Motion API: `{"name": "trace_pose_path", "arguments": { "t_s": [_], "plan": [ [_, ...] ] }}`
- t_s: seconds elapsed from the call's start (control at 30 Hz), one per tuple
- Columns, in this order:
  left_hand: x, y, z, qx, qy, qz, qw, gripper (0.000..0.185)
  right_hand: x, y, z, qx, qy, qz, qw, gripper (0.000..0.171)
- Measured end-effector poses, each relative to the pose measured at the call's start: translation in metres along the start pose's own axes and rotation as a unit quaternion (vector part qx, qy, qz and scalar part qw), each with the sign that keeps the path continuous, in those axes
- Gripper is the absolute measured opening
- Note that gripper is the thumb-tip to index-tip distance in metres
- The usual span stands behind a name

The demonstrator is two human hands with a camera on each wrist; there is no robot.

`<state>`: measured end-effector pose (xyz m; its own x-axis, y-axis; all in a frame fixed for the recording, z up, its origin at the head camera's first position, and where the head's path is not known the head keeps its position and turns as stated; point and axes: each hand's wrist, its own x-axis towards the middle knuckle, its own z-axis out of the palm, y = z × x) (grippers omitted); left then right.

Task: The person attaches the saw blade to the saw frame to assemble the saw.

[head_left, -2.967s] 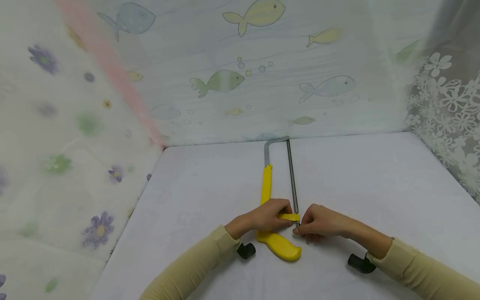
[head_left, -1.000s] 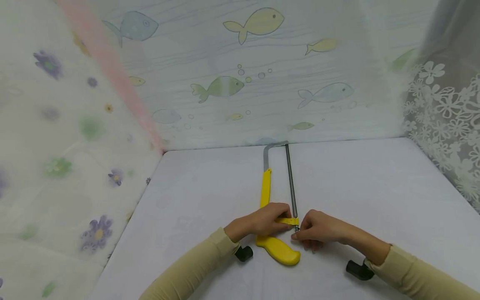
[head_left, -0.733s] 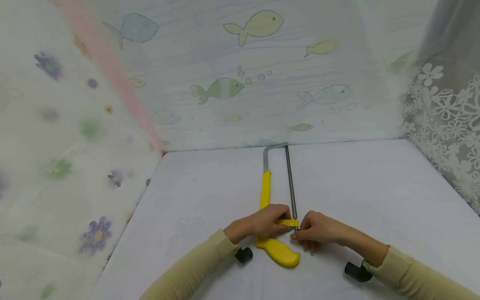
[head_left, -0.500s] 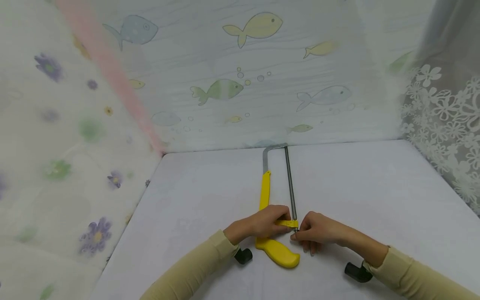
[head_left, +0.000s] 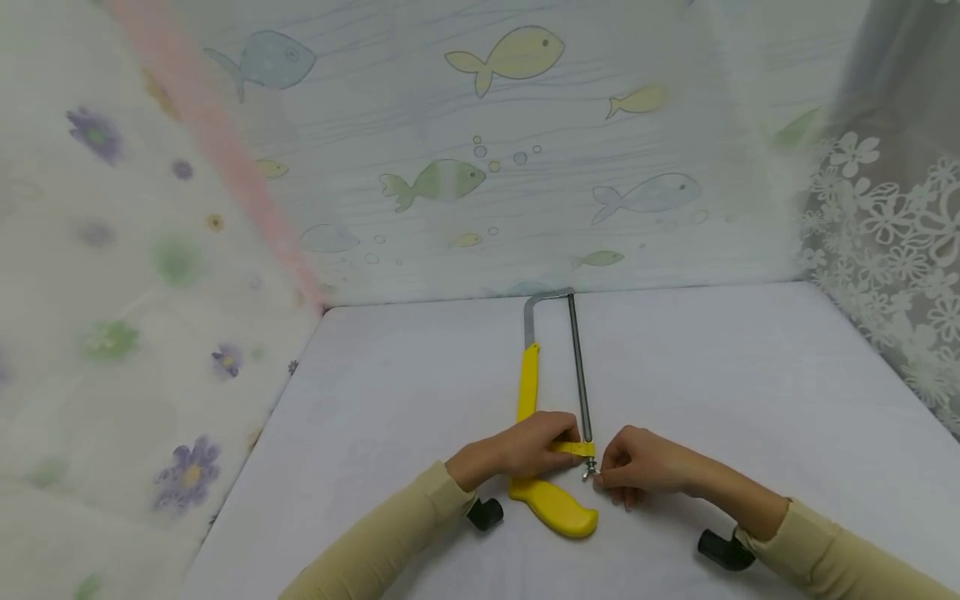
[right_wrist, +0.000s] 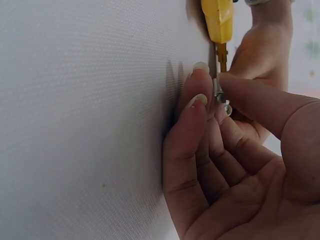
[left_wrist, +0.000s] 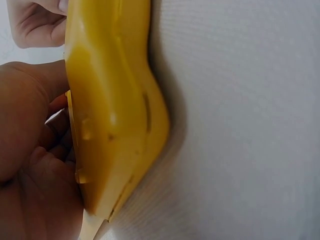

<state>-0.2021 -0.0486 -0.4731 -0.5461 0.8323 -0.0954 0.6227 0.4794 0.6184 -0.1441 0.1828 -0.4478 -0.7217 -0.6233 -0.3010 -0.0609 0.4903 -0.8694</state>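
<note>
Left hand (head_left: 525, 450) clamped around yellow hacksaw (head_left: 551, 504) handle, right hand (head_left: 637, 471) pinching small metal nut (head_left: 590, 472) at blade end.

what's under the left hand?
The left hand grips the yellow hacksaw where the handle meets the frame. That junction is covered; whether the table touches it there cannot be seen.

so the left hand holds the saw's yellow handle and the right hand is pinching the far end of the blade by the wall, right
Not quite. The right hand pinches the small metal nut at the near end of the blade, beside the handle, not the far end by the wall. The head view shows it. The left hand does hold the saw's yellow handle.
</note>
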Motion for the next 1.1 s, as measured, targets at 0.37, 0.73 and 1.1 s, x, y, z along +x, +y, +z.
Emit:
{"name": "trace_pose_path", "arguments": {
  "t_s": [0.37,0.73,1.1],
  "plan": [
    [-0.0007,0.0023,0.0009,-0.004,0.0,-0.002,1.0,0.014,0.003,0.0021,0.0024,-0.009,0.002,0.003,1.0,0.019],
    [-0.0012,0.0016,-0.0002,0.004,0.0,0.003,1.0,0.013,0.0071,-0.004,0.0053,0.004,0.01,0.017,1.0,0.039],
    [-0.0021,0.0042,-0.0006,0.005,-0.001,-0.004,1.0,0.013,0.0075,-0.0062,0.0049,0.01,0.004,0.024,1.0,0.038]
  ]
}}
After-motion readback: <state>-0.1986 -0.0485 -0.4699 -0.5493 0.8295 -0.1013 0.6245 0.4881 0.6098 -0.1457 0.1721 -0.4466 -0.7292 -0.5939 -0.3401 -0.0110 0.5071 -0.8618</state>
